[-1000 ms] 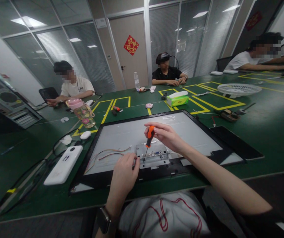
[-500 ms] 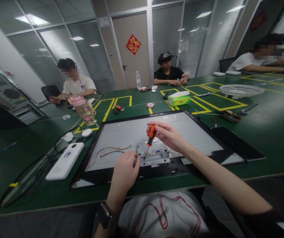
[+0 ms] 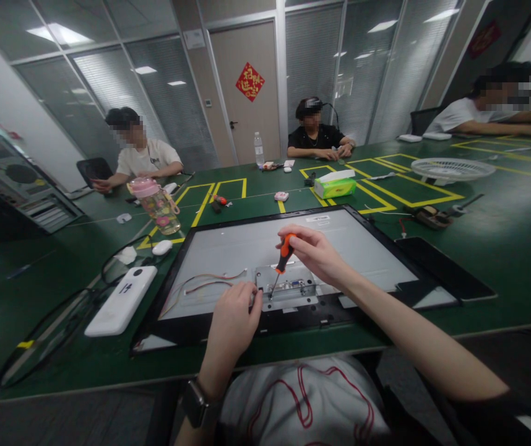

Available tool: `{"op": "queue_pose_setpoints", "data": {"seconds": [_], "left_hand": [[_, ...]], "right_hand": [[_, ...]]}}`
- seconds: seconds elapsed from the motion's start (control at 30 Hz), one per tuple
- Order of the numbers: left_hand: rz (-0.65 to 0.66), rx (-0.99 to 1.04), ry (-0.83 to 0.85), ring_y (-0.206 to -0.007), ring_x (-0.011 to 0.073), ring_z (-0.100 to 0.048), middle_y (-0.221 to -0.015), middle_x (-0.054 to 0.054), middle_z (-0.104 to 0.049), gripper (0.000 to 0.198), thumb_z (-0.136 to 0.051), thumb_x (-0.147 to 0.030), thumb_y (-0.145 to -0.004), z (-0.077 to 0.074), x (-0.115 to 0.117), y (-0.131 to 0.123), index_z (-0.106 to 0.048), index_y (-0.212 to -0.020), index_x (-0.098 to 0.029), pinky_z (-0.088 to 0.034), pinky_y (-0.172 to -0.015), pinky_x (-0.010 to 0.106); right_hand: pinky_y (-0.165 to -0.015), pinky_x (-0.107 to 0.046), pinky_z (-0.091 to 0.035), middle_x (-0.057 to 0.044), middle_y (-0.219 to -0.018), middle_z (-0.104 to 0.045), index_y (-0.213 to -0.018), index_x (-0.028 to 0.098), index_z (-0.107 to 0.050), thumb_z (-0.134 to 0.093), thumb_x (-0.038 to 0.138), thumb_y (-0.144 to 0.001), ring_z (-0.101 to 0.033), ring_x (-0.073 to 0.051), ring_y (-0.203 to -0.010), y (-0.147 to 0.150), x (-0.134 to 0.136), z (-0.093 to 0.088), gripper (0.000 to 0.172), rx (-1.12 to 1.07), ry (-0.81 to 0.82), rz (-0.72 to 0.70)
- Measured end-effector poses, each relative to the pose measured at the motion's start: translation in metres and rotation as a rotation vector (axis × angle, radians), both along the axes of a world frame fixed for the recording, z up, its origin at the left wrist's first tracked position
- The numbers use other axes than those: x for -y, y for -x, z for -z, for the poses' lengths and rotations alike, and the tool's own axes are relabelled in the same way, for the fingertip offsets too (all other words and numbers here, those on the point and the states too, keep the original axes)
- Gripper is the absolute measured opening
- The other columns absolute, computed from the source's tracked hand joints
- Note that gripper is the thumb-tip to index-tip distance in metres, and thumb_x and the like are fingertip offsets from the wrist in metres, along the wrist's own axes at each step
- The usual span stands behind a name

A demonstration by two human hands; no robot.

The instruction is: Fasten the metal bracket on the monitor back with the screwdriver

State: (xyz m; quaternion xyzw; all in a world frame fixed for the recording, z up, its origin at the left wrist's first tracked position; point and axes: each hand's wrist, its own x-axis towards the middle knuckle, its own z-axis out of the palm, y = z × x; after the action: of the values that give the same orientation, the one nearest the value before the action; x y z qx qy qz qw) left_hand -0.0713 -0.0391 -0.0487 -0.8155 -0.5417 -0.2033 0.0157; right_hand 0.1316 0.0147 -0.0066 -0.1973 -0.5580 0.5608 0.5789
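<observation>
An orange and black screwdriver [image 3: 286,253] is in my right hand [image 3: 314,251], its handle between thumb and fingers. Its shaft slants down to the near left corner of a metal bracket plate [image 3: 288,286] with connector ports. The plate lies on the silver back of a flat display panel [image 3: 353,248] with a black frame. My left hand [image 3: 235,316] rests on the panel with bent fingers closed together against the plate's left end. Its fingertips are partly hidden, so what they pinch does not show. Thin loose wires [image 3: 210,282] lie just beyond this hand.
A white power bank-like block [image 3: 121,301] and black cable [image 3: 45,337] lie left of the panel, with a pink-lidded bottle [image 3: 156,207] behind. A dark phone-like slab [image 3: 446,269] lies right. Farther off are a tissue pack [image 3: 335,187], a white fan grille [image 3: 452,168] and seated people.
The screwdriver handle and the right hand's fingers have shifted very slightly to the right, while the tip stays at the same plate corner. My left hand has hardly moved.
</observation>
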Motion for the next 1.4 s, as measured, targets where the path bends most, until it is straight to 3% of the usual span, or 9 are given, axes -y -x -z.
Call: {"op": "queue_pose_setpoints", "data": {"seconds": [0.13, 0.27, 0.53, 0.7, 0.9, 1.1, 1.4], "left_hand": [[0.002, 0.005, 0.011, -0.074, 0.0201, -0.058, -0.078, 0.003, -0.061, 0.017, -0.046, -0.022, -0.094, 0.0008, 0.0004, 0.0002, -0.055, -0.081, -0.019, -0.041, -0.068, 0.03], [0.01, 0.006, -0.001, -0.074, 0.0198, -0.058, -0.077, 0.002, -0.061, 0.016, -0.047, -0.022, -0.094, 0.0014, -0.0003, 0.0003, -0.055, -0.081, -0.019, -0.041, -0.068, 0.03], [0.002, 0.006, -0.006, -0.074, 0.0205, -0.059, -0.078, 0.003, -0.061, 0.016, -0.047, -0.022, -0.094, 0.0027, -0.0009, 0.0008, -0.056, -0.081, -0.019, -0.041, -0.067, 0.03], [0.006, 0.015, -0.001, -0.075, 0.0206, -0.059, -0.078, 0.003, -0.061, 0.016, -0.047, -0.023, -0.094, 0.0034, -0.0001, 0.0016, -0.056, -0.081, -0.019, -0.041, -0.068, 0.031], [-0.001, 0.011, 0.002, -0.074, 0.0207, -0.059, -0.078, 0.003, -0.061, 0.016, -0.047, -0.022, -0.094, 0.0036, -0.0002, 0.0013, -0.056, -0.082, -0.019, -0.041, -0.069, 0.031], [0.004, 0.002, 0.001, -0.074, 0.0205, -0.059, -0.077, 0.002, -0.061, 0.015, -0.048, -0.021, -0.094, 0.0029, -0.0006, 0.001, -0.056, -0.081, -0.019, -0.041, -0.068, 0.031], [-0.003, -0.008, -0.002, -0.074, 0.0202, -0.059, -0.077, 0.002, -0.061, 0.016, -0.048, -0.022, -0.094, 0.0013, 0.0, 0.0003, -0.055, -0.08, -0.019, -0.041, -0.066, 0.03]], "right_hand": [[-0.084, -0.032, -0.048, -0.002, -0.086, -0.07, -0.105, 0.025, -0.072, -0.073, 0.039, -0.08, -0.063, -0.015, -0.084, -0.0012, 0.0001, -0.0024, 0.029, -0.002, 0.02, -0.036], [-0.085, -0.032, -0.048, -0.003, -0.093, -0.071, -0.103, 0.024, -0.072, -0.07, 0.038, -0.083, -0.063, -0.017, -0.093, 0.0, 0.0015, -0.0036, 0.024, -0.046, 0.017, -0.091], [-0.077, -0.028, -0.049, 0.001, -0.082, -0.067, -0.087, 0.025, -0.074, -0.077, 0.041, -0.076, -0.063, -0.014, -0.079, 0.0002, 0.0008, -0.0015, 0.019, -0.012, -0.018, -0.025], [-0.08, -0.032, -0.049, -0.002, -0.089, -0.071, -0.099, 0.025, -0.072, -0.07, 0.041, -0.083, -0.063, -0.016, -0.086, 0.0007, 0.0019, -0.0016, 0.023, -0.022, 0.013, -0.073], [-0.076, -0.028, -0.048, 0.0, -0.081, -0.068, -0.093, 0.026, -0.074, -0.073, 0.039, -0.08, -0.062, -0.013, -0.079, 0.0016, 0.0019, -0.0004, 0.018, -0.023, -0.029, -0.058], [-0.082, -0.032, -0.048, -0.002, -0.089, -0.071, -0.104, 0.026, -0.072, -0.07, 0.038, -0.083, -0.063, -0.015, -0.084, 0.0008, 0.0013, -0.0007, 0.024, -0.021, -0.013, -0.069], [-0.075, -0.028, -0.048, 0.002, -0.082, -0.066, -0.085, 0.028, -0.076, -0.081, 0.039, -0.071, -0.061, -0.013, -0.077, 0.0007, 0.0021, -0.0014, 0.019, -0.012, -0.016, -0.012]]}}
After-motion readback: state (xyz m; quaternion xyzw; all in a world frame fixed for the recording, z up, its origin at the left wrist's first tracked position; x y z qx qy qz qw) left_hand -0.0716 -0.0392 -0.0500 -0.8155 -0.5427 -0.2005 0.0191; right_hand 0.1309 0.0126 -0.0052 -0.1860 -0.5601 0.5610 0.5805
